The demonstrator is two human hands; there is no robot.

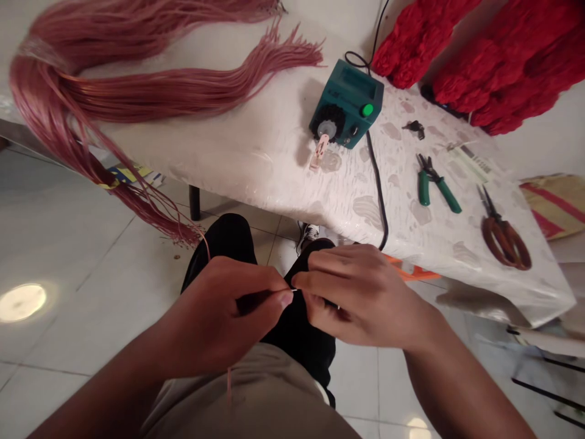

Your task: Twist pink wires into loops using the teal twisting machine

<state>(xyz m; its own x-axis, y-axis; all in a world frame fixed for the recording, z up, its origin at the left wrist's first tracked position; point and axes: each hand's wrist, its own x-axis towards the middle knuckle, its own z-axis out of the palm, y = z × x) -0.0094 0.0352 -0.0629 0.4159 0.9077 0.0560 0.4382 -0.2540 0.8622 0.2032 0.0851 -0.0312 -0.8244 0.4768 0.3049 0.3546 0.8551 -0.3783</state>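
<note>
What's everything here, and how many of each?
Table: one, whitish, across top
Pink bundles: count unclear, pink, table's left
Machine: one, teal, table's middle
Clip: one, pink, machine's front
Cable: one or more, black, beside machine
Red bundles: several, red, upper right
Cutters: one, green, table's right
Scissors: one, brown, table's corner
Packet: one, pale, beyond scissors
Small object: one, dark, beyond cutters
Striped thing: one, yellow and red, right
Orange thing: one, orange, under table
Shoe: one, black and white, near table
Strand: one or more, pink, centre
Legs: two, black, lower centre
Left hand, right hand: two, bare, centre
</note>
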